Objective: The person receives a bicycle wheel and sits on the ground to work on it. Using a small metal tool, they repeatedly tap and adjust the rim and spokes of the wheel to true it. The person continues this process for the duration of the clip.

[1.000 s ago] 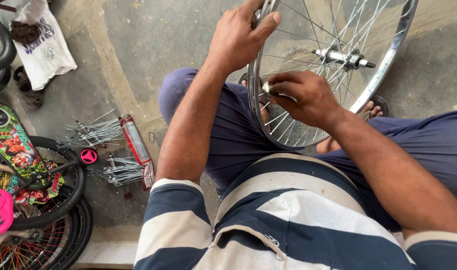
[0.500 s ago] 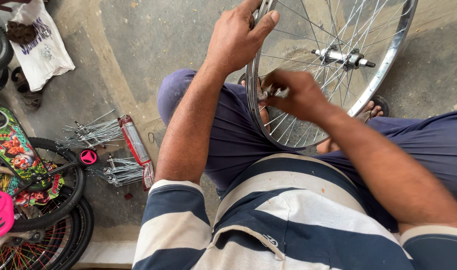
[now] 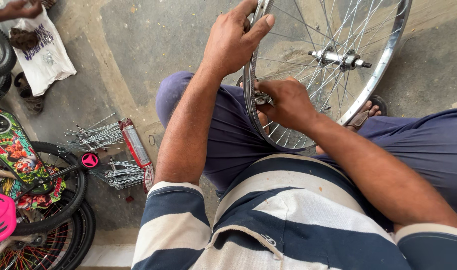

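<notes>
A silver spoked bicycle wheel [image 3: 388,55] stands upright between my knees, its hub [image 3: 338,58] at the upper right. My left hand [image 3: 233,40] grips the top of the rim, thumb over the edge. Lower on the rim, my right hand [image 3: 288,102] is closed around a small metal tool [image 3: 261,98] at a spoke end. I sit in dark blue trousers and a striped shirt.
Loose spokes [image 3: 96,137] and a long red packet [image 3: 136,147] lie on the concrete at left, beside a pink cap [image 3: 90,160]. A child's bicycle and tyres [image 3: 33,200] fill the lower left. Another person's hand [image 3: 16,10] holds a white bag [image 3: 43,55] at the top left.
My right hand has shifted slightly along the rim and turned at the spoke end. My left hand keeps its grip on the rim.
</notes>
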